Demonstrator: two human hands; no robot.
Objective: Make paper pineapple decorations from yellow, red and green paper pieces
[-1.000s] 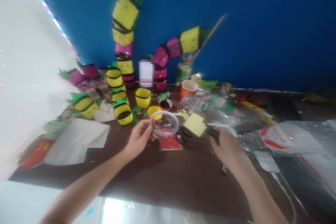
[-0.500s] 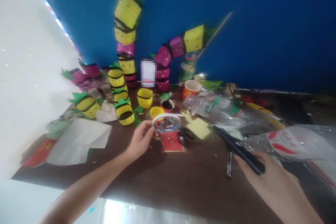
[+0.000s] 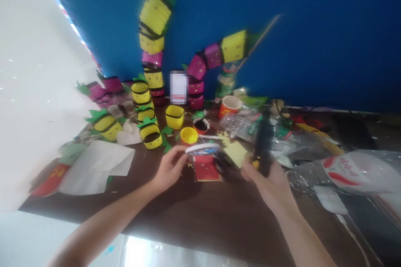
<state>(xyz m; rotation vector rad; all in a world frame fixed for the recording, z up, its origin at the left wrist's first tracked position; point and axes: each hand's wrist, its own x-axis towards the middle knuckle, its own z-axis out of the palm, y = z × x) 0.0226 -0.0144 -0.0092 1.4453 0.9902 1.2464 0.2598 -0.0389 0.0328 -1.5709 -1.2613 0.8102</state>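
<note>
My left hand (image 3: pixel 169 170) pinches the edge of a clear plastic ring (image 3: pixel 203 149) with a white rim and blue marks, tilted nearly edge-on. My right hand (image 3: pixel 272 185) is wrapped round a black glue gun (image 3: pixel 263 142), blurred by motion, held upright with a yellow trigger near the fingers. Beneath the ring lies a red square piece (image 3: pixel 207 170) on the table. Black-handled scissors (image 3: pixel 224 164) lie beside it, partly blurred. A pale yellow paper pad (image 3: pixel 235 153) is just left of the glue gun.
Yellow and purple cup figures (image 3: pixel 153 79) stand in stacks against the blue wall. A yellow cup (image 3: pixel 189 135) and a red-and-white paper cup (image 3: pixel 231 106) sit behind my hands. Clear plastic bottles (image 3: pixel 354 171) lie at right. White paper sheets (image 3: pixel 97 167) cover the table's left.
My right hand has swung out to the right and come back, turning the glue gun from lying flat to upright. The ring in my left hand has tilted from face-up towards edge-on.
</note>
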